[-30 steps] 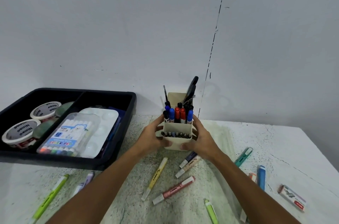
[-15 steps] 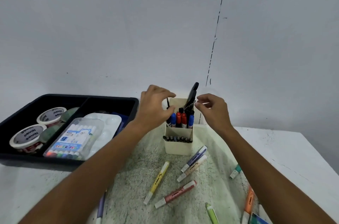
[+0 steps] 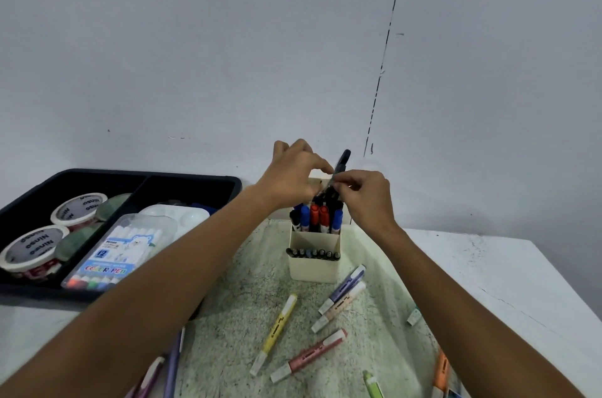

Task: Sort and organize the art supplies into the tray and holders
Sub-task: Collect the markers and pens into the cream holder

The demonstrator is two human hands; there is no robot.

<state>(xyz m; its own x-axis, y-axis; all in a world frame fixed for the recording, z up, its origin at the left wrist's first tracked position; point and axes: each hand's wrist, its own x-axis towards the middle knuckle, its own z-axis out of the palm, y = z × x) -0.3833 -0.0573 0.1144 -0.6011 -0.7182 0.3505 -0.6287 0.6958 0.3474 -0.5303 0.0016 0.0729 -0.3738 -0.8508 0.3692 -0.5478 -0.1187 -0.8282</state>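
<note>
Above the holder, both hands' fingers pinching black scissors

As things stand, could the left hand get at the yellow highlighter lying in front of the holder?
Probably yes: the yellow highlighter lies uncovered on the table, but the left hand is busy at the holder.

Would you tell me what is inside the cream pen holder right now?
The cream pen holder has small dark pens in front, blue and red markers behind. Both hands cover the back compartment; only a black handle shows.
</note>
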